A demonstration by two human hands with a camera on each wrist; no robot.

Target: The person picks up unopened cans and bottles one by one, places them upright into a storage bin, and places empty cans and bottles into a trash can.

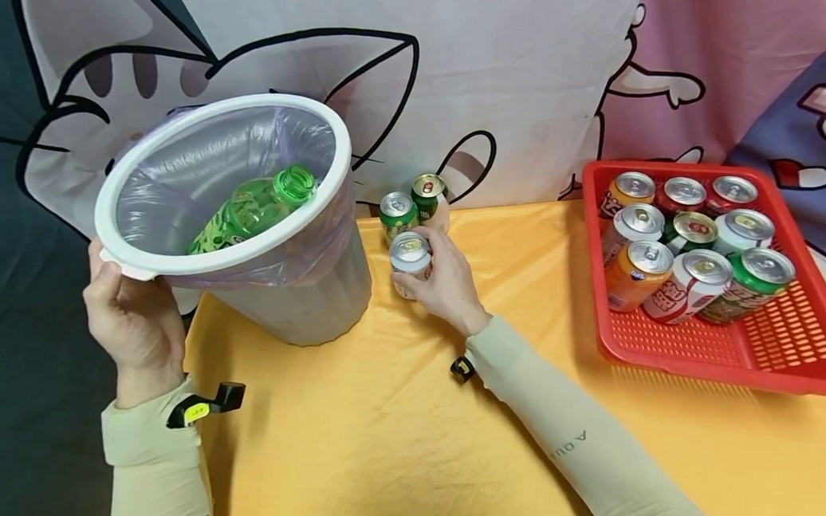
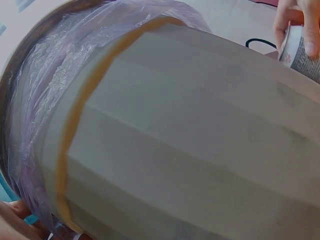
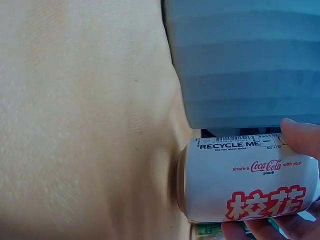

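My left hand [image 1: 133,329] grips the white rim of a grey trash bin [image 1: 301,306] at its near left side. The bin leans toward me, lined with a thin purplish plastic bag [image 1: 183,158]. Inside lies a green plastic bottle [image 1: 251,209]. Right of the bin, my right hand [image 1: 451,283] holds a white Coca-Cola can [image 3: 245,175] between thumb and fingers, close to the cloth. Two green cans, one silver-topped [image 1: 397,211] and one gold-topped [image 1: 426,193], stand just behind it. The left wrist view shows mostly the bin's ribbed side [image 2: 175,130].
A red plastic basket [image 1: 708,361] on the right holds several upright soda cans in its back left part. Yellow cloth [image 1: 369,453] covers the table. A printed cartoon curtain [image 1: 515,67] hangs right behind the table.
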